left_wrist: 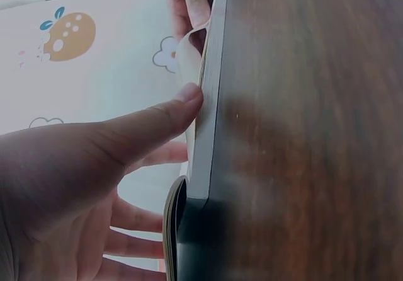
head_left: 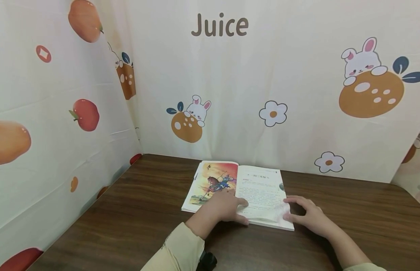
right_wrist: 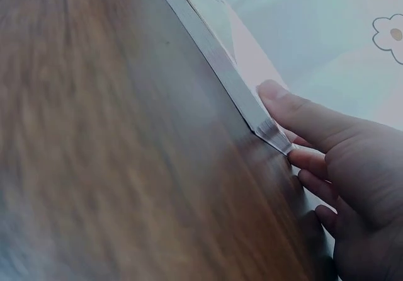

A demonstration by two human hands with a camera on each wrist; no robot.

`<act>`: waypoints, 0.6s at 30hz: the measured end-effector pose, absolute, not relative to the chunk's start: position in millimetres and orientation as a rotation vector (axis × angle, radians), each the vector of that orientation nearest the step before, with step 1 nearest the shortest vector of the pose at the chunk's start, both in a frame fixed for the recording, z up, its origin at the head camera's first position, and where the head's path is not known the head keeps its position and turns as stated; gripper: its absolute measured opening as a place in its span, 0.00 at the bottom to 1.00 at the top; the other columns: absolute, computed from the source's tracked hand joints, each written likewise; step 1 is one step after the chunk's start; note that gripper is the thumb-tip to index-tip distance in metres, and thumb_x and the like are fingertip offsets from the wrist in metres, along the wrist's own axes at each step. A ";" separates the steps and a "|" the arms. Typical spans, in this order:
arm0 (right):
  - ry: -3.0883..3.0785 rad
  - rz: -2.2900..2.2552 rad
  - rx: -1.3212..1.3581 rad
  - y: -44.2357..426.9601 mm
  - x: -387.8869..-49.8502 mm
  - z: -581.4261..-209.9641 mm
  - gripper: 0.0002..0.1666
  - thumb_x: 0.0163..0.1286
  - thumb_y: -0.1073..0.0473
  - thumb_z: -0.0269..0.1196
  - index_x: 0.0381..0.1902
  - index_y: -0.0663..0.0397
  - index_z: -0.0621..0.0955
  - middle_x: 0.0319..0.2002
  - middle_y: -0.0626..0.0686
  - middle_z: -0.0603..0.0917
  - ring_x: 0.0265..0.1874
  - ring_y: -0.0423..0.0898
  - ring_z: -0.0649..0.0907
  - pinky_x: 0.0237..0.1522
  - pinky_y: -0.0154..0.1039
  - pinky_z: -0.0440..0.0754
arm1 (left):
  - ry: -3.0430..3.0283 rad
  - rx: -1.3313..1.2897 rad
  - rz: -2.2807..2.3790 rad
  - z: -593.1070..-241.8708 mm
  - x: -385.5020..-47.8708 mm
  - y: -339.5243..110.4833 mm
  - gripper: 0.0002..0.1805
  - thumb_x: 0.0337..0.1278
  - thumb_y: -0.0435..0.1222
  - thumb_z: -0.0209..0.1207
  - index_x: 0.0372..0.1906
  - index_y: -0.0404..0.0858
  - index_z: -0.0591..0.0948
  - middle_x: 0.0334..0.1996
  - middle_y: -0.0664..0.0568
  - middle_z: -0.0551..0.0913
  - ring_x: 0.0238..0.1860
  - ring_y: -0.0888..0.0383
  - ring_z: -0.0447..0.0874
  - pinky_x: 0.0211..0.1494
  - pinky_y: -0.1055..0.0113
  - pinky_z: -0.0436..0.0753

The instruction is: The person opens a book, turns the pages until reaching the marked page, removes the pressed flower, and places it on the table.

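Observation:
An open book (head_left: pixel 260 192) lies on the table, a colour picture of a horse rider on its left page and printed text on its right page. My left hand (head_left: pixel 223 206) rests across the middle of the book with fingers spread. In the left wrist view its thumb (left_wrist: pixel 167 114) touches the book's near edge. At the right edge, my right hand (head_left: pixel 309 216) grips the right page near its lower corner. Its thumb (right_wrist: pixel 296 108) lies on the page, with fingertips against the page edges. The page bulges up between the hands (left_wrist: pixel 189 57).
The brown wooden table (head_left: pixel 128 203) extends around the book. Behind it hangs a pale printed curtain (head_left: pixel 237 75), and another covers the left side (head_left: pixel 54 158). A small black object (head_left: pixel 207 260) shows by the left sleeve.

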State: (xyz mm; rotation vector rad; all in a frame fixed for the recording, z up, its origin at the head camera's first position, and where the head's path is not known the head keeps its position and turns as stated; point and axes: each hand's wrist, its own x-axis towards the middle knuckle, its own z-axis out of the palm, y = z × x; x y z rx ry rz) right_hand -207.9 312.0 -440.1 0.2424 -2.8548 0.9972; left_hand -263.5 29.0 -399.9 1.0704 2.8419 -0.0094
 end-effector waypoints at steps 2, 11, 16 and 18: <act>-2.855 0.994 0.237 311.8 -208.5 -440.6 0.28 0.55 0.45 0.67 0.52 0.48 0.77 0.57 0.60 0.73 0.57 0.63 0.63 0.49 0.67 0.51 | 2.842 1.073 -0.004 -400.5 -263.8 29.4 0.31 0.42 0.67 0.56 0.55 0.63 0.76 0.49 0.55 0.79 0.53 0.54 0.71 0.51 0.57 0.72; -2.951 1.079 0.124 310.3 -207.9 -435.0 0.36 0.64 0.41 0.57 0.63 0.55 0.67 0.61 0.66 0.66 0.60 0.66 0.58 0.50 0.70 0.51 | 2.846 1.087 -0.012 -401.2 -264.7 28.7 0.21 0.54 0.60 0.54 0.54 0.65 0.77 0.51 0.57 0.79 0.58 0.52 0.68 0.54 0.57 0.70; -2.941 1.090 0.128 310.2 -207.3 -433.5 0.41 0.61 0.42 0.60 0.65 0.58 0.63 0.62 0.65 0.65 0.61 0.66 0.57 0.51 0.70 0.50 | 2.868 1.078 -0.014 -399.7 -262.7 29.1 0.20 0.51 0.52 0.58 0.53 0.64 0.78 0.48 0.55 0.80 0.53 0.53 0.71 0.51 0.60 0.72; -2.932 1.061 0.140 310.9 -207.7 -434.9 0.42 0.58 0.42 0.63 0.64 0.57 0.64 0.62 0.65 0.65 0.61 0.66 0.57 0.50 0.70 0.51 | 2.871 1.070 -0.006 -399.3 -262.0 29.5 0.20 0.50 0.50 0.59 0.52 0.64 0.79 0.46 0.56 0.80 0.51 0.54 0.72 0.49 0.60 0.72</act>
